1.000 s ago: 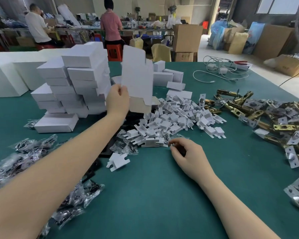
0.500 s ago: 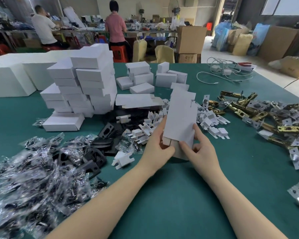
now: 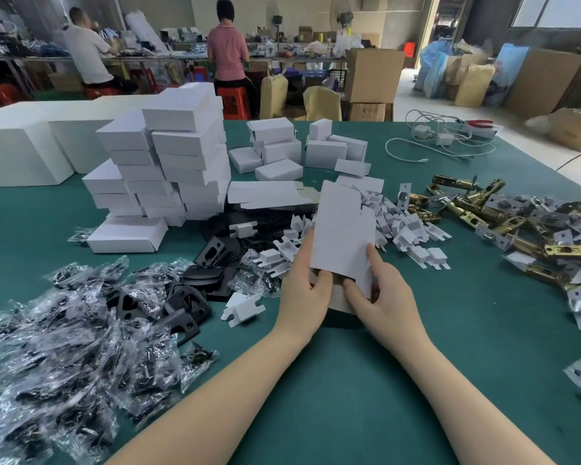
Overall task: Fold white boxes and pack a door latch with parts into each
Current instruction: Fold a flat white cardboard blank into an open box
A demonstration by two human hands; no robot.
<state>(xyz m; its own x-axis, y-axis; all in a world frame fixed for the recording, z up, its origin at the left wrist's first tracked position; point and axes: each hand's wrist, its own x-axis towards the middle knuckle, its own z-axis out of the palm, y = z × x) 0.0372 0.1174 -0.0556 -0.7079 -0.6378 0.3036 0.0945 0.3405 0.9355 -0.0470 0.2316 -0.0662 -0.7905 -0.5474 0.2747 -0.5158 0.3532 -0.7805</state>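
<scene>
Hands, left hand (image 3: 304,290) & right hand (image 3: 381,297), both pinch flat box blank (image 3: 344,233) upright above green surface (image 3: 316,397) w/ thumbs at bottom flaps, prob. to pop it open; latches (image 3: 477,216) wait further right.

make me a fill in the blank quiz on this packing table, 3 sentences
1. Both the left hand and the right hand hold a flat white ____.
2. The table cover is ____ in colour.
3. The brass latches lie on the person's ____ side.

Missing words: box blank; green; right
</scene>
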